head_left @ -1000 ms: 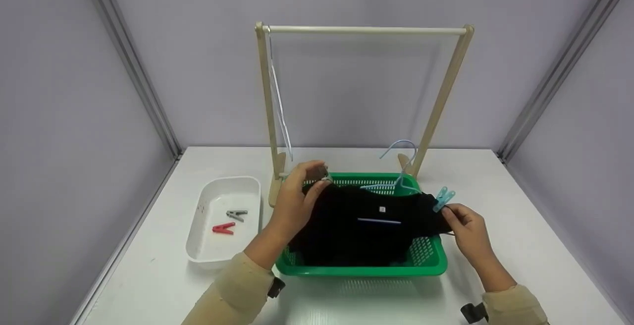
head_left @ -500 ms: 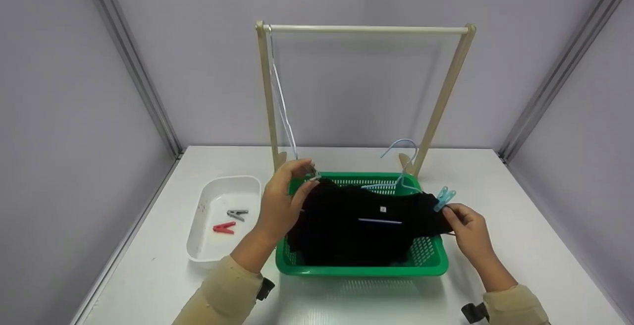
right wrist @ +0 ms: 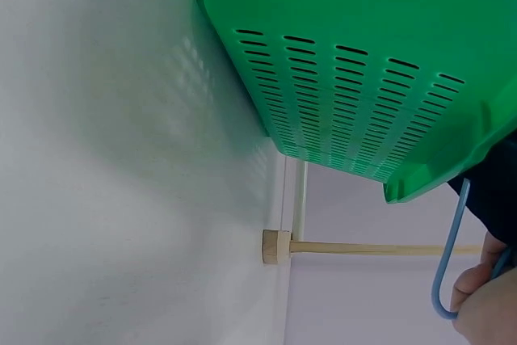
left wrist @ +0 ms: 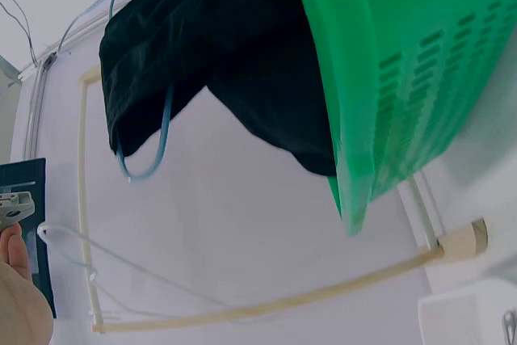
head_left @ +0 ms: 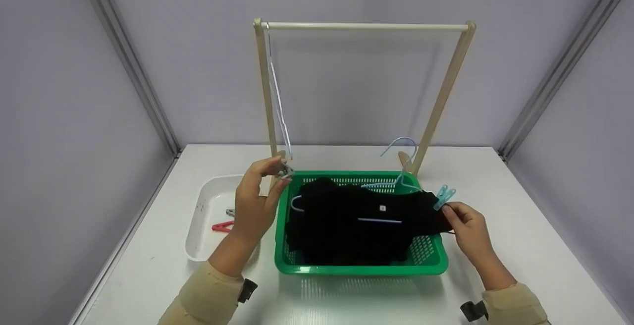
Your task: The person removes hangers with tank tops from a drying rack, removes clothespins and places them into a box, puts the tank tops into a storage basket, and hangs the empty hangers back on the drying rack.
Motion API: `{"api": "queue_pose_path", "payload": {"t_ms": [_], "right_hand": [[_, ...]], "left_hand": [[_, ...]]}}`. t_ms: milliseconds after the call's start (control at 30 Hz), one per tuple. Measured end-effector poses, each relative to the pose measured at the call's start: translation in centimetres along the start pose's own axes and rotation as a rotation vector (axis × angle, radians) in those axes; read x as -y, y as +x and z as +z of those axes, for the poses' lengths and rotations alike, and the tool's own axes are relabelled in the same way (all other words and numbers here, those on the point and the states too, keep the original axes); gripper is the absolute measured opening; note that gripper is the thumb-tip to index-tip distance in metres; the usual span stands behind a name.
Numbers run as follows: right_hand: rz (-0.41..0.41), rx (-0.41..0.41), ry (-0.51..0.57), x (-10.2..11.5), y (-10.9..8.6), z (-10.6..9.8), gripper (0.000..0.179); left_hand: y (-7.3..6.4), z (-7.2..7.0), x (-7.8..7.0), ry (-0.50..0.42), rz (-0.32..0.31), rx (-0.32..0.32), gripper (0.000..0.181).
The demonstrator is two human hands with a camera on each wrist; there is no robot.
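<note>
A black garment (head_left: 346,241) lies over the green basket (head_left: 361,269), with a light-blue hanger (head_left: 403,140) in it. The hanger's left end loop (head_left: 295,203) shows at the garment's left side. Between thumb and fingers, my left hand (head_left: 255,211) pinches a grey clothespin (head_left: 286,170), held apart from the cloth, left of the basket's back corner. My right hand (head_left: 470,223) grips the garment's right end, just below a light-blue clothespin (head_left: 444,197) fastened there. In the right wrist view, the blue hanger end (right wrist: 448,280) sticks out beside that hand's fingers.
Left of the basket stands a white tray (head_left: 198,236) with a red clothespin (head_left: 223,226) and a grey one (head_left: 230,212), partly hidden by my left arm. Behind is a wooden rack (head_left: 366,27), a pale hanger (head_left: 279,97) hanging at its left end.
My left hand has moved left with the grey clothespin, away from the garment's left shoulder. The hanger's left end loop has come into view. The right hand stays in place.
</note>
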State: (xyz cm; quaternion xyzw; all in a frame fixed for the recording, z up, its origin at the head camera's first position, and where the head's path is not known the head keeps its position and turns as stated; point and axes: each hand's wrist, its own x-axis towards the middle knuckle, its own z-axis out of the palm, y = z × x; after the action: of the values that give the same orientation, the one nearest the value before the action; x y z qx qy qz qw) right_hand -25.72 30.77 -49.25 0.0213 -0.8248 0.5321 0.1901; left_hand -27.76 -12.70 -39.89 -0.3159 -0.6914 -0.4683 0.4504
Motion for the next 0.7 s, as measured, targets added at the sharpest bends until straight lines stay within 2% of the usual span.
{"api": "queue_pose_path", "payload": {"t_ms": [367, 600, 700], "right_hand": [[-0.002, 0.009, 0.002, 0.1, -0.1, -0.1, 0.024], [0.000, 0.006, -0.013, 0.1, -0.1, -0.2, 0.025], [-0.007, 0.003, -0.017, 0.1, -0.1, -0.2, 0.023]], "left_hand": [[-0.8, -2.6, 1.1, 0.056, -0.031, -0.070, 0.047], [-2.3, -4.6, 2.5, 0.092, -0.067, -0.087, 0.044], [-3.1, -5.5, 3.1, 0.111, -0.103, -0.098, 0.045]]}}
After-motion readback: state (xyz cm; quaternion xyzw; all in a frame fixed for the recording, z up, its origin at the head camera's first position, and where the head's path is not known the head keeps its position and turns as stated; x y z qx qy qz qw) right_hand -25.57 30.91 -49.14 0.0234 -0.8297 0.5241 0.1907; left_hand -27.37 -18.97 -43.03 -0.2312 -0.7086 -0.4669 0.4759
